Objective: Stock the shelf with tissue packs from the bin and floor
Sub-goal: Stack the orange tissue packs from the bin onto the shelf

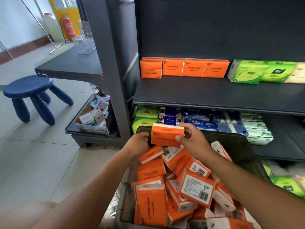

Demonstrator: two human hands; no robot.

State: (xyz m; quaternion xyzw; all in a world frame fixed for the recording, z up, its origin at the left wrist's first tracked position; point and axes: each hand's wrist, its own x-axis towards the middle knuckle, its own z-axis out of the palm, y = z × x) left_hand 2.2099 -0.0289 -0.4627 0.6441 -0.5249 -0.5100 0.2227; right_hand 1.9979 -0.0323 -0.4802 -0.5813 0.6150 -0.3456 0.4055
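An orange tissue pack (166, 135) is held above the far end of the dark bin (237, 142). My right hand (192, 139) grips its right end, thumb in front. My left hand (139, 142) holds its left edge with curled fingers. Several more orange packs (173, 184) lie piled in the bin below my arms. On the dark shelf (206, 95) above, several orange packs (184, 67) stand in a row at the back left. Green and cream tissue packs (257, 71) lie to their right.
The lower shelf holds green, blue and white tissue packs (203, 123). More green packs (287, 184) lie on the floor at the right. A blue stool (31, 95) stands on the tiled floor at the left. A side unit holds small boxes (94, 117).
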